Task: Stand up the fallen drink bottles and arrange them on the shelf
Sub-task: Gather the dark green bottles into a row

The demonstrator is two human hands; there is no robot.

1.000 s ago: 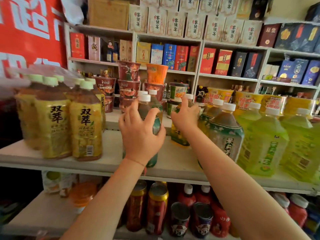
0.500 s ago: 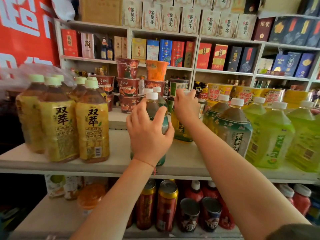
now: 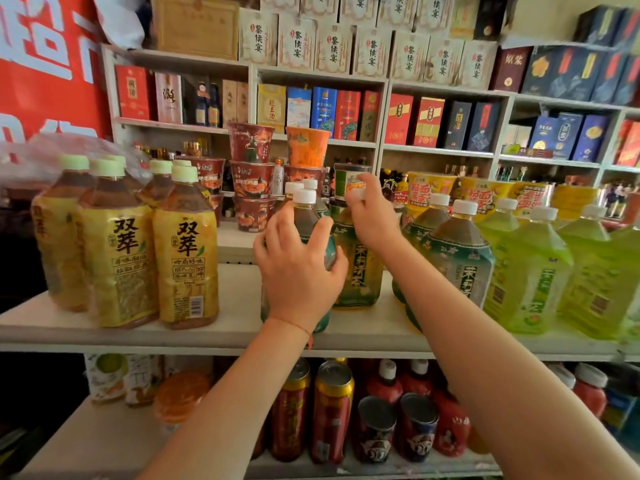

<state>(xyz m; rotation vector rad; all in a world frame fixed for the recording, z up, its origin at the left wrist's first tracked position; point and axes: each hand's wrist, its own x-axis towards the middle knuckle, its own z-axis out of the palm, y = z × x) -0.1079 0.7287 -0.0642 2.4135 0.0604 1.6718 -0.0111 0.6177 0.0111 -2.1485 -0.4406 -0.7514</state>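
A person's left hand [image 3: 298,271] wraps its grip around the body of an upright green-labelled tea bottle [image 3: 306,223] with a white cap, standing near the front edge of the white shelf [image 3: 239,299]. The right hand [image 3: 372,216] reaches just behind it, fingers curled over the top of a second green-labelled tea bottle [image 3: 358,268], also upright, set a little farther back on the same shelf. To the left, a shrink-wrapped pack of yellow-labelled tea bottles [image 3: 152,251] stands toward the shelf's left end; to the right, more dark tea bottles [image 3: 457,247] and light green drink bottles [image 3: 533,271] line the shelf. Stacked instant noodle cups [image 3: 251,174] sit behind, at the back. Red cans [image 3: 329,410] stand on the shelf below.
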